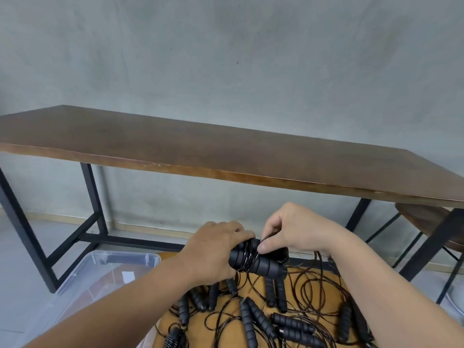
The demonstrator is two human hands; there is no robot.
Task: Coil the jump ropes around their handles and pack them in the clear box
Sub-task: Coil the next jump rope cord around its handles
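Closest to the camera are the two bare forearms coming in from the bottom corners, and between them a messy pile of loose jump ropes (263,320), black ribbed handles and thin dark cords looping all over a tan surface (227,315). Can't count them properly, the cords are tangled over each other.

Just above that pile, both hands are up in the air working on one bundle. The left hand (213,249) is wrapped round the left end of a pair of black handles (261,263) held side by side, fingers curled over the top of them. There are already several turns of cord (247,257) wound round the middle of the handles. The right hand (293,232) is pinching that cord between thumb and fingertips right at the wrap, touching the handles near their right end. More of the cord trails down from there into the pile below.

The clear box (82,277) sits at lower left, beside the tan surface and partly under the left forearm. It's see-through with a white label or slip of some kind visible inside; I don't see any ropes in it.

Behind everything is a long dark wooden table (226,151) on black metal legs, against a grey concrete-looking wall (226,59). A round wooden stool (421,219) is tucked under its right end.
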